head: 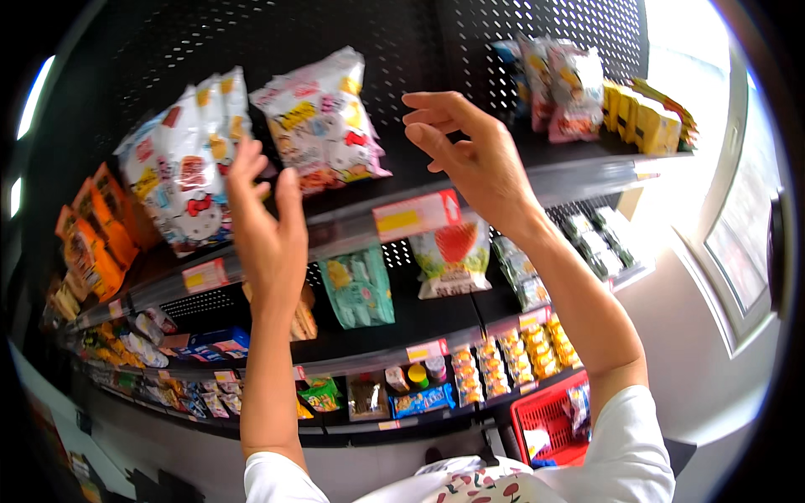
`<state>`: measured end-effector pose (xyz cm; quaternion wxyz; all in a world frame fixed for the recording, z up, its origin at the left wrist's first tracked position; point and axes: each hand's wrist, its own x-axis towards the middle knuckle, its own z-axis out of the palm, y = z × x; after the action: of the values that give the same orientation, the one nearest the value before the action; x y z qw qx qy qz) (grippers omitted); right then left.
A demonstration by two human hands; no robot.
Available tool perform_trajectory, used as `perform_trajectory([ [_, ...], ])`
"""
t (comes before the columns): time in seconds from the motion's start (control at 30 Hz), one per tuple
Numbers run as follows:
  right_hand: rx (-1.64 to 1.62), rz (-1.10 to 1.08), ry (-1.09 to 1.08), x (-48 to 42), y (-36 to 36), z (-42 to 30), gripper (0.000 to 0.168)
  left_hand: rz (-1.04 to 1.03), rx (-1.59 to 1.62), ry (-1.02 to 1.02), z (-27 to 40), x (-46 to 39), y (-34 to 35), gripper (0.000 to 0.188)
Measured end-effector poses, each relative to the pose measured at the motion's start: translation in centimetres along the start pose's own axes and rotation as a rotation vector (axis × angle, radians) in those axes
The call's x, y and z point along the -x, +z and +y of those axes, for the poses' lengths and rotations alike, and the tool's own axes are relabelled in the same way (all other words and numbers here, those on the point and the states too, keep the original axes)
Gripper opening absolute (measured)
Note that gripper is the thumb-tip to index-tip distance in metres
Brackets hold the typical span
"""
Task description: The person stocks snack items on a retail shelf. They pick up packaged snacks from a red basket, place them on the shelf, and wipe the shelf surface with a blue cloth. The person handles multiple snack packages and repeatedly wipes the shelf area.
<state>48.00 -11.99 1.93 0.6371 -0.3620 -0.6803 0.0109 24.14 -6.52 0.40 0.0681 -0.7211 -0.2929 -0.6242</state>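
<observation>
Both of my hands are raised before the upper shelf of a black perforated display rack. My left hand is in front of the white cartoon-printed snack bags on the left, fingers apart; whether it touches them I cannot tell. Between my hands a white and pink snack bag stands on the shelf, tilted. My right hand is to the right of that bag, over the shelf edge, with its fingers loosely curled and nothing in it.
Orange packets stand at far left, pink and white bags and yellow packs at right. Lower shelves hold a mint-green bag, a strawberry-printed bag and small packs. A red basket is low at right, near a window.
</observation>
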Motion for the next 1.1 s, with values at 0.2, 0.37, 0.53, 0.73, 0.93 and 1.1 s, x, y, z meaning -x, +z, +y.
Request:
perform_trajectory([
  [0.2, 0.073, 0.111, 0.165, 15.0, -7.7, -0.5, 0.029, -0.015, 0.091, 0.216, 4.9, 12.1, 0.7, 0.04],
  [0.37, -0.014, 0.381, 0.9, 35.6, -17.1, 4.5, 0.028, -0.719, 0.351, 0.007, 7.2, 27.1, 3.9, 0.029],
  [0.53, 0.049, 0.712, 1.527, 61.8, -19.4, 4.8, 0.025, -1.279, 0.583, -0.389, 9.7, 39.0, 5.7, 0.035],
  [0.73, -0.038, 0.704, 1.859, 75.3, -14.3, 4.7, 0.028, -1.578, 0.618, -0.407, 12.7, 42.9, 6.3, 0.037],
  [0.93, -0.044, 0.754, 2.122, 79.9, -10.6, 8.8, 0.052, -1.619, 0.537, -0.433, 12.2, 44.2, 7.9, 0.035],
  [1.1, 0.001, 0.648, 2.285, 82.6, -9.7, 10.3, 0.019, -1.667, 0.453, -0.499, 11.6, 45.4, 7.7, 0.032],
])
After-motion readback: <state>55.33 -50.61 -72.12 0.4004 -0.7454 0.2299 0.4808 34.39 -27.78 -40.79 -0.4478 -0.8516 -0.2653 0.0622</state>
